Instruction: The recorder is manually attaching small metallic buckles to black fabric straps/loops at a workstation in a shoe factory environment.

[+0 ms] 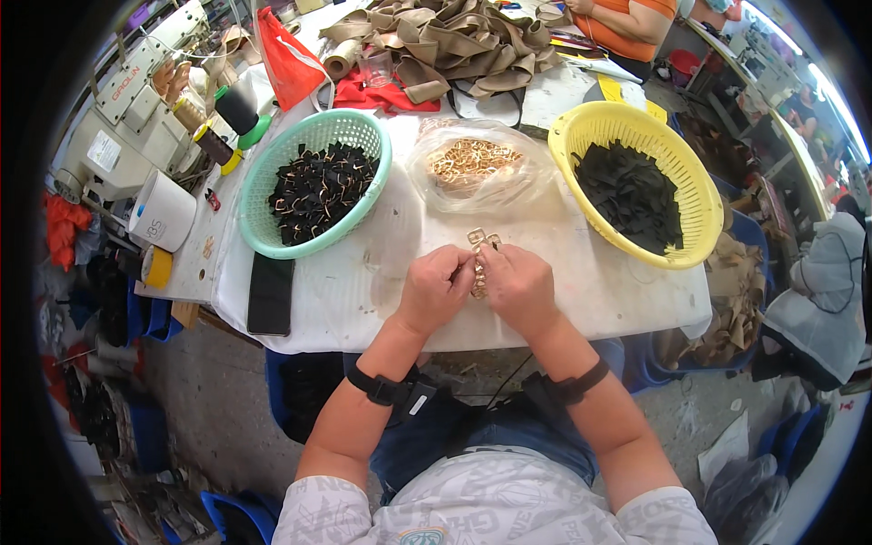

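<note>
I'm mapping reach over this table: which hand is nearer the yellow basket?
Right. The right hand lies left of the yellow basket; the left hand sits beyond it, nearer the green basket.

1. On my left I see a round green plastic basket [256, 211] of black pieces with gold rings.
2. On the right stands a round yellow plastic basket [581, 127] of black fabric pieces.
3. A flat black phone [271, 292] lies near the white table [363, 291] edge.
4. Far left stands a cream sewing machine [127, 109].
5. Tan fabric straps [454, 41] are heaped at the back.
</note>
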